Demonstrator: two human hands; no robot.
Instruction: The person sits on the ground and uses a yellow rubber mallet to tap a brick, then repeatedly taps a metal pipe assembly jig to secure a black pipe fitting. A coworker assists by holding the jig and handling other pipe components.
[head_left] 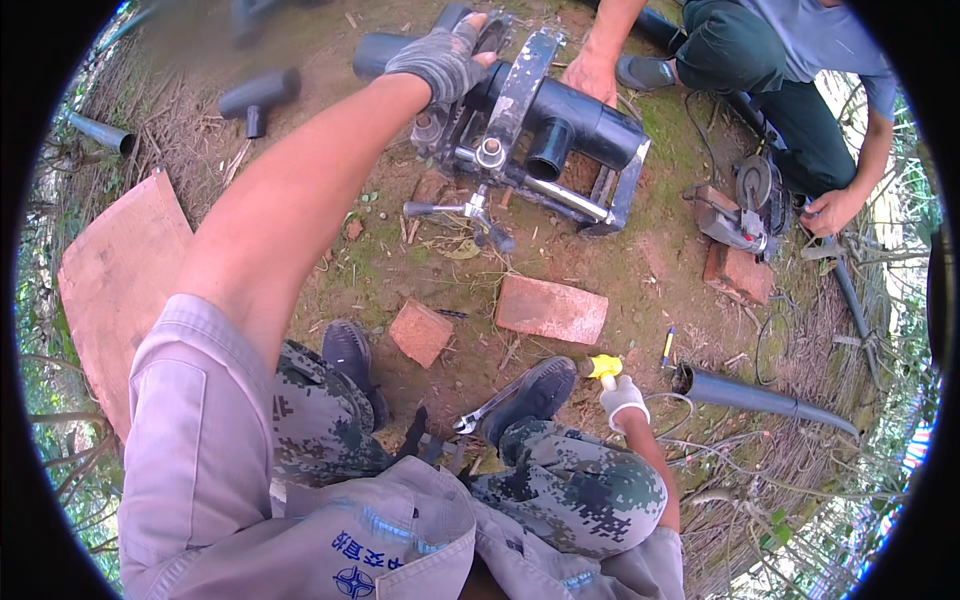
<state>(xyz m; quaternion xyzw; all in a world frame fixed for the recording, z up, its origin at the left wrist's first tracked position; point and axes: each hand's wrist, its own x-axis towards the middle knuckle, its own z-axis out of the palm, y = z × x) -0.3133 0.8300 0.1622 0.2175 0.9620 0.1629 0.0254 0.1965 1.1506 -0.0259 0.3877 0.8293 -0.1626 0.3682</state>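
A metal pipe-clamping machine (515, 95) lies on the ground at the upper middle, with black pipe tees in its clamps. One black tee (590, 122) sits in the right side, its short branch facing me. My left hand (440, 68), in a grey glove with bare fingertips, reaches far out and grips the machine's left part; its exact grip is partly hidden. By my right foot, my right hand (625, 400) in a white glove is closed on a small bright yellow object (603, 367), whose kind I cannot make out.
A co-worker's hand (592, 75) touches the machine's far side; their other hand (832, 212) is beside a round-wheeled power tool (755, 200) on bricks. Bricks (552, 310), an adjustable wrench (485, 408), a marker (667, 346), a black pipe (760, 392) and a board (125, 270) lie around.
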